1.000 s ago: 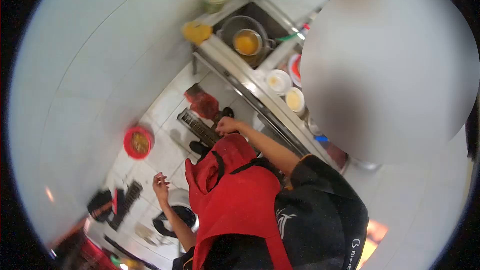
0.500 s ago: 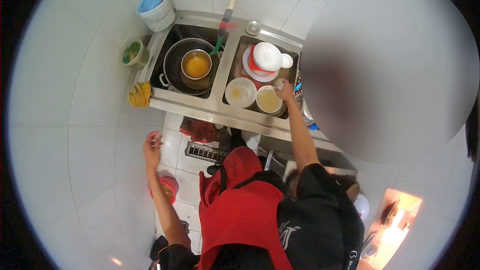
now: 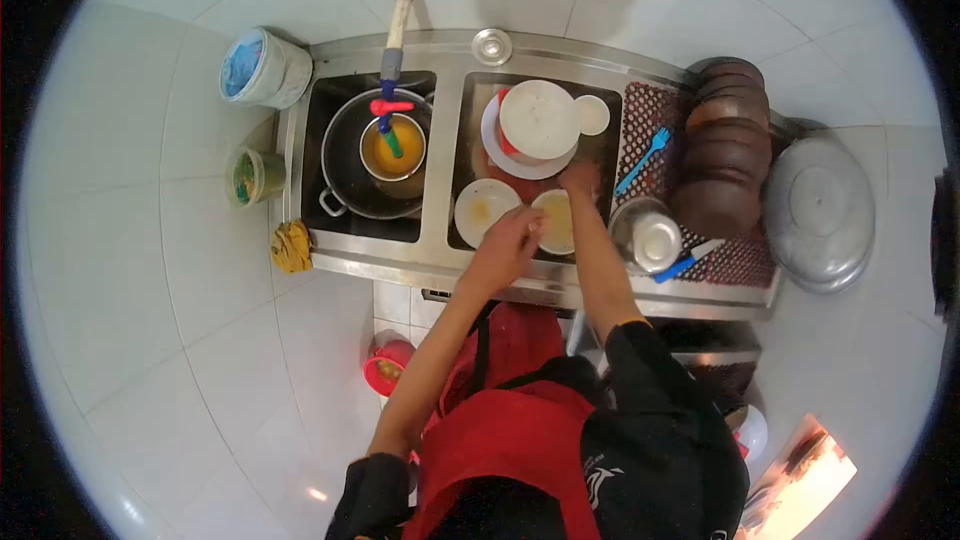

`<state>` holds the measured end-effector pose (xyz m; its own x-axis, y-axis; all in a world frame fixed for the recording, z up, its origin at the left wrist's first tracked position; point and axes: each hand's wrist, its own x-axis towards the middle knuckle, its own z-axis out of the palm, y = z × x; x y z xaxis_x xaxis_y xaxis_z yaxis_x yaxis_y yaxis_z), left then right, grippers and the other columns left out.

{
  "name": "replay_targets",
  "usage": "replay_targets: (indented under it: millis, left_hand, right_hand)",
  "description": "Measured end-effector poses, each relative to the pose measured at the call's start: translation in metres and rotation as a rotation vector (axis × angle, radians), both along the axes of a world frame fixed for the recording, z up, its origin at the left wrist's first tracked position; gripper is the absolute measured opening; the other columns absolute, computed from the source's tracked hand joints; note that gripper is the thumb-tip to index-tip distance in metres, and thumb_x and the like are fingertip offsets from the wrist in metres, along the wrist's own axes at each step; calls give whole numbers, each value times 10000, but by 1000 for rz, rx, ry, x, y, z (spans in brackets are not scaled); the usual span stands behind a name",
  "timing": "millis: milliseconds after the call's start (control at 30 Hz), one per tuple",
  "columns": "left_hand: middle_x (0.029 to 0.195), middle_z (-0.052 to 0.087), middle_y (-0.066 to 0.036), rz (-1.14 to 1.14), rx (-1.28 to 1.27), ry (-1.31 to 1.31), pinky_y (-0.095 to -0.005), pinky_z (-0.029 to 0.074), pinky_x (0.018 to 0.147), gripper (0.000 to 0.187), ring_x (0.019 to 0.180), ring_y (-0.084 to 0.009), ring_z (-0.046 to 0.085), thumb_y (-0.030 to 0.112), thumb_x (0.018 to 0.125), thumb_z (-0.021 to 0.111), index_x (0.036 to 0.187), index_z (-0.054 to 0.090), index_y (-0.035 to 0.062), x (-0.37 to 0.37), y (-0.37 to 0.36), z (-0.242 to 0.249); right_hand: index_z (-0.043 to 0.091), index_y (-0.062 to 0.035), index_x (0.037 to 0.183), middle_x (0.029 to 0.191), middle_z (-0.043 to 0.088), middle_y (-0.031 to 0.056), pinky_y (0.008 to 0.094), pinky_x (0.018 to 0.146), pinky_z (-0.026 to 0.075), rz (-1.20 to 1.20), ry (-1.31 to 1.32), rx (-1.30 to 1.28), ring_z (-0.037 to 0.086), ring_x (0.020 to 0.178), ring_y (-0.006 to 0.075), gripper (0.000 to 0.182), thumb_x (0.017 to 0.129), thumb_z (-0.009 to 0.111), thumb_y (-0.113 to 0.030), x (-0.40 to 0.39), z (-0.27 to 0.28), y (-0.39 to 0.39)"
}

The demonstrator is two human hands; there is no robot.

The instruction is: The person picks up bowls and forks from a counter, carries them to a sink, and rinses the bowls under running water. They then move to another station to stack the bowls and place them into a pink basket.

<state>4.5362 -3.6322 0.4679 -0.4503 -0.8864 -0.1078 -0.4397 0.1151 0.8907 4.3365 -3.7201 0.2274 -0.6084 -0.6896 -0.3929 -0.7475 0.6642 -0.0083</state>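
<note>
In the sink (image 3: 449, 145), the yellowish bowl (image 3: 560, 230) lies just right of our left hand (image 3: 505, 248) and this side of our right hand (image 3: 580, 182); whether the fingers grip, we cannot tell.

White bucket (image 3: 285, 73) at far left, yellow cloth (image 3: 291, 247) at near left corner, stacked brown vessels (image 3: 722, 155) at right, metal lid (image 3: 820, 205) beside them, red bucket (image 3: 400, 352) on floor (image 3: 392, 300).

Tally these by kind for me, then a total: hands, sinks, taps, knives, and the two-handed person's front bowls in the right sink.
Hands: 2
Front bowls: 2
Sinks: 2
Taps: 1
Knives: 1
Total: 8
</note>
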Motion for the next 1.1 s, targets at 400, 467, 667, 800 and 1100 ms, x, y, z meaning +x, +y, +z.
replay_targets:
  millis: [400,467,667,800,1100]
  left_hand:
    - [1070,687,-66,-336,-734,-1007,-506,289,1054,255,1062,-259,602,199,882,520,996,736,124,-214,-158,-199]
    - [1060,700,-50,-338,-870,-1093,-516,236,1085,263,1065,-251,607,209,883,522,996,749,139,-210,-156,-193]
    - [993,712,-22,-612,-728,-1294,-470,246,1049,252,1019,-212,614,252,863,565,1020,746,174,-199,-167,-168]
    - [965,706,-33,-632,-784,-1018,-447,285,1011,198,960,-232,625,230,854,586,948,733,137,-193,-164,-175]
    - [908,638,-136,-53,242,209,-384,457,831,261,950,-215,602,233,939,629,1054,609,-1,-61,-88,-64]
  right_hand:
    - [408,-10,1386,1391,457,186,381,1086,338,226,-565,-757,392,1330,281,465,955,512,-151,-12,17,44]
    - [425,-10,1359,1355,470,193,404,1072,346,126,-514,-513,409,1301,302,476,929,558,-165,-12,-16,50]
    - [445,-6,1286,1254,497,224,473,1014,384,102,-449,-875,475,1179,378,663,744,776,-195,18,96,70]
    - [397,-4,1343,1296,475,217,461,1026,386,11,-620,-942,470,1191,376,897,605,883,-164,19,108,103]
    - [389,-11,1362,1235,554,192,426,779,568,-931,-1830,-390,605,1066,341,708,763,747,-132,-17,123,177]
